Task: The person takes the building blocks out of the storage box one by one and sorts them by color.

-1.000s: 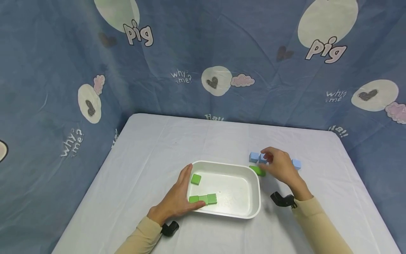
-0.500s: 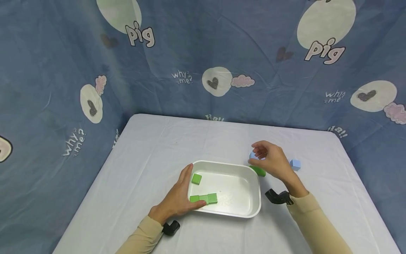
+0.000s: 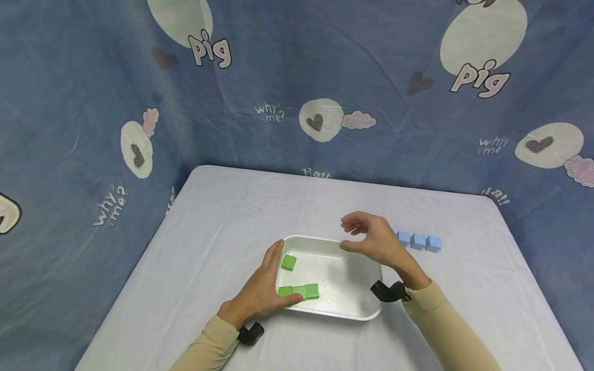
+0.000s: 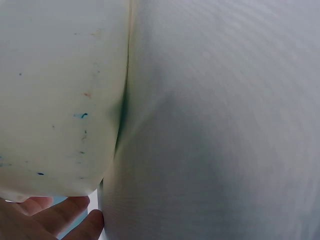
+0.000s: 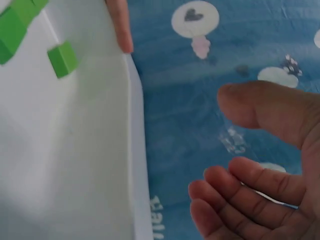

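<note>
My left hand (image 3: 260, 287) holds the left end of a white tray (image 3: 343, 315), thumb at the near side and fingers along the left rim. Inside the tray lie several green blocks (image 3: 312, 291), most in a row by the near wall, with a single green block (image 3: 289, 262) toward the far left corner. My right hand (image 3: 377, 241) hovers over the tray's far right rim. Thumb and loosely bent fingers stand apart with nothing between them in the right wrist view. To its right, a row of blue cubes (image 3: 418, 241) sits on the table, partly hidden behind the hand.
A white cloth covers the table (image 3: 260, 206). A blue patterned curtain (image 3: 260, 139) hangs behind it and along the left side. Black wrist cameras (image 3: 389, 291) are worn on both arms.
My right hand has moved left from over the blue cubes to the tray's far right rim, uncovering blue cubes on the right. The green piece outside the tray is now hidden. Left hand unchanged.
</note>
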The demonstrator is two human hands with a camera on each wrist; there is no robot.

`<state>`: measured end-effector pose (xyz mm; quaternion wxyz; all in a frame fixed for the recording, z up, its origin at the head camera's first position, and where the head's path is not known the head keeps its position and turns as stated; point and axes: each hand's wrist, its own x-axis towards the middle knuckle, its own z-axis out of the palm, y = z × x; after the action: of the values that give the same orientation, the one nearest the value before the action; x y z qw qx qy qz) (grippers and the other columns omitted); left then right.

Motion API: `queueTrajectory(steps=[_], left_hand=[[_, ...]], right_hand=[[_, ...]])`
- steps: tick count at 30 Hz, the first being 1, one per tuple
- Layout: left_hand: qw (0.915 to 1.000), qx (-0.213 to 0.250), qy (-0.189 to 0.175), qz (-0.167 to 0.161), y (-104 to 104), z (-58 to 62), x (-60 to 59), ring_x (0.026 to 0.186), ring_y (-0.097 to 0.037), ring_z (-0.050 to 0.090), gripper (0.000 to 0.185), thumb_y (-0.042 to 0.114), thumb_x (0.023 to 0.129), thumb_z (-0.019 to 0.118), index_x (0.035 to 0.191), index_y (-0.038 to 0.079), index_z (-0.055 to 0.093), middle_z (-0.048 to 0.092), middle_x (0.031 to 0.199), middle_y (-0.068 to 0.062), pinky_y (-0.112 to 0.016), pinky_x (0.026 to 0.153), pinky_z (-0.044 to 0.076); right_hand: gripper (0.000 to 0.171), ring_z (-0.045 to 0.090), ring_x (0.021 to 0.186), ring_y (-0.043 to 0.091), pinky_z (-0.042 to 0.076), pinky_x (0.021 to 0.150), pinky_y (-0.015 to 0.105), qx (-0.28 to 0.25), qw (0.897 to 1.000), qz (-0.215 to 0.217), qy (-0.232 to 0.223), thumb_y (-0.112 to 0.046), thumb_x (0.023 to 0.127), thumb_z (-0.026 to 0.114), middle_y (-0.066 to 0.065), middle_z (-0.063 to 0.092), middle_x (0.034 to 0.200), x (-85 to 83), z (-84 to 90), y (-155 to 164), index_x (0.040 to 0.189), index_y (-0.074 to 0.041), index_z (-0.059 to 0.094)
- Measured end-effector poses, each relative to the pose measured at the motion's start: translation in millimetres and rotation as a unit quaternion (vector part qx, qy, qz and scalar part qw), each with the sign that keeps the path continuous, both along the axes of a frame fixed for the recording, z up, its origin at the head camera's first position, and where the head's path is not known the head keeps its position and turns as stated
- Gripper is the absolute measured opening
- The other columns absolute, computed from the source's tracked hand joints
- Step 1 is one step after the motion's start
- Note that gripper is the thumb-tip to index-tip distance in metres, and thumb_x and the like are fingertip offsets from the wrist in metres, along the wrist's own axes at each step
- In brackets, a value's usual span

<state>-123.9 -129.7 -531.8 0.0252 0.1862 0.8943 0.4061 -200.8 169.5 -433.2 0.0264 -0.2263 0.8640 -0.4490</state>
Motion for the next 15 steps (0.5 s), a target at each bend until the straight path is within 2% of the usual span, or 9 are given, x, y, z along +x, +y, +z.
queueTrajectory(steps=[7, 15], left_hand=[[1.0000, 0.006, -0.002, 0.002, 1, 0.6, 0.1, 0.138, -0.033, 0.043, 0.131, 0.053, 0.072, 0.088, 0.164, 0.010, 0.006, 0.013, 0.168, -0.004, -0.050, 0.110, 0.041], [1.0000, 0.003, -0.008, 0.002, 1, 1.5, -0.1, 0.137, -0.032, 0.044, 0.131, 0.053, 0.072, 0.088, 0.164, 0.010, 0.005, 0.012, 0.168, -0.003, -0.050, 0.110, 0.041]], right_hand=[[0.043, 0.069, 0.098, 0.029, 0.055, 0.089, 0.049, -0.001, 0.998, 0.061, -0.021, -0.016, 0.078, 0.087, 0.010, 0.071, 0.107, 4.2, -13.0, -20, 0.117, -0.010, 0.070], [0.048, 0.067, 0.101, 0.038, 0.052, 0.092, 0.056, -0.008, 0.995, 0.094, -0.042, -0.013, 0.077, 0.086, 0.017, 0.071, 0.110, 4.4, -25.0, -32, 0.119, 0.000, 0.068]])
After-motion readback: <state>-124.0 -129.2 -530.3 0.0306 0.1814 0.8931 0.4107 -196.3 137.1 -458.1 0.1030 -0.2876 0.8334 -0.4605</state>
